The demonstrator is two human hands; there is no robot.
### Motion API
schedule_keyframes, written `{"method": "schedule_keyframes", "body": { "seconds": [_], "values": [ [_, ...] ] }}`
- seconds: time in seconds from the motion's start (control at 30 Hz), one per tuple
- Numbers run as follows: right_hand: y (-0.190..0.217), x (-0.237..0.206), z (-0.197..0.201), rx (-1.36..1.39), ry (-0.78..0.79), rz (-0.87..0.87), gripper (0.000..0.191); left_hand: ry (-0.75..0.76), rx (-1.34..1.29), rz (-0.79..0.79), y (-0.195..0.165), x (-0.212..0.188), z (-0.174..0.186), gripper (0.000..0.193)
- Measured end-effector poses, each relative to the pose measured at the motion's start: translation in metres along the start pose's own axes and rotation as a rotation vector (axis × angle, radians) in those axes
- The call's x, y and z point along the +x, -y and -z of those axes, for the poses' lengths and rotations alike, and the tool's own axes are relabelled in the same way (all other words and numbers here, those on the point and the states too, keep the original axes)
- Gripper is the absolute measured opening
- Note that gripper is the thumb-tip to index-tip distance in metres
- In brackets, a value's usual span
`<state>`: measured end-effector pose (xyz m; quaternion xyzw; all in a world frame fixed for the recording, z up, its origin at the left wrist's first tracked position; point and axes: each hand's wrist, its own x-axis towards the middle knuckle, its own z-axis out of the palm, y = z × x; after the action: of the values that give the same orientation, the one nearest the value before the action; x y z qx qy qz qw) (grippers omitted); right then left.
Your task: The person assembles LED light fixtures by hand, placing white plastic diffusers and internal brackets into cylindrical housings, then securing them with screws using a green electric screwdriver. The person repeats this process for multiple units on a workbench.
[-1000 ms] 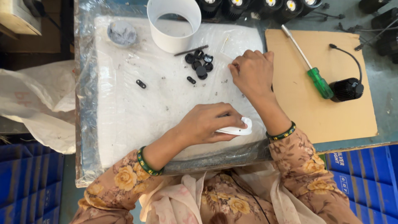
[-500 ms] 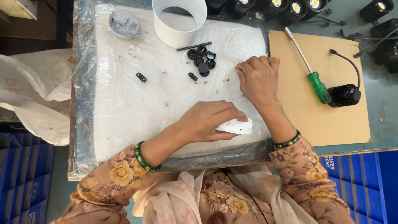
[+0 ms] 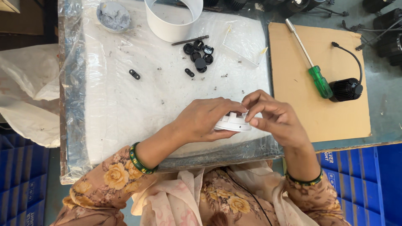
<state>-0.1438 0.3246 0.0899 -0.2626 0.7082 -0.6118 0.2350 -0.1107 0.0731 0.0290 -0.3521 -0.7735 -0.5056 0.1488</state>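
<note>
My left hand (image 3: 205, 119) grips a white round plastic part (image 3: 232, 124) a little above the plastic-covered white work pad (image 3: 125, 109), near its front edge. My right hand (image 3: 272, 117) has its fingertips pinched on the top of the same part, touching my left fingers. A cluster of small black round caps (image 3: 199, 53) lies farther back on the pad, with a thin dark rod (image 3: 189, 40) beside them. Two small black clips (image 3: 134, 74) lie apart to the left of the cluster.
A white cylinder (image 3: 173, 16) and a grey dish of paste (image 3: 114, 16) stand at the pad's back. On the cardboard sheet (image 3: 347, 117) to the right lie a green-handled screwdriver (image 3: 318, 79) and a black finned lamp body (image 3: 345, 89) with cable. Blue crates (image 3: 360, 180) sit below.
My right hand left the pad near the black caps and came down onto the white part. My left hand lifted the part slightly.
</note>
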Motion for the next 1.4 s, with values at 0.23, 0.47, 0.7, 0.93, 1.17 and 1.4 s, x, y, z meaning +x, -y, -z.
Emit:
{"method": "schedule_keyframes", "body": {
  "seconds": [0.23,0.47,0.7,0.93,1.17,1.4],
  "values": [
    [0.000,-0.003,-0.009,-0.034,-0.019,0.003,0.009,0.000,0.012,0.011,-0.001,0.001,-0.002,0.053],
    [0.005,-0.002,-0.015,-0.021,-0.050,-0.029,0.009,-0.017,-0.004,0.004,-0.002,0.002,-0.002,0.050],
    [-0.001,0.001,-0.018,0.059,-0.017,-0.043,0.011,-0.031,-0.008,0.050,-0.005,0.002,-0.003,0.046],
    [-0.017,-0.002,-0.011,0.236,-0.034,-0.070,0.017,-0.006,0.050,-0.036,-0.003,0.002,-0.004,0.033],
    [-0.024,0.009,0.001,0.257,0.044,-0.024,0.025,-0.026,0.105,-0.047,-0.002,0.004,-0.006,0.027],
    [-0.031,0.022,0.022,0.179,0.051,0.009,0.027,-0.021,0.032,0.010,-0.004,0.004,0.001,0.020]
  ]
}}
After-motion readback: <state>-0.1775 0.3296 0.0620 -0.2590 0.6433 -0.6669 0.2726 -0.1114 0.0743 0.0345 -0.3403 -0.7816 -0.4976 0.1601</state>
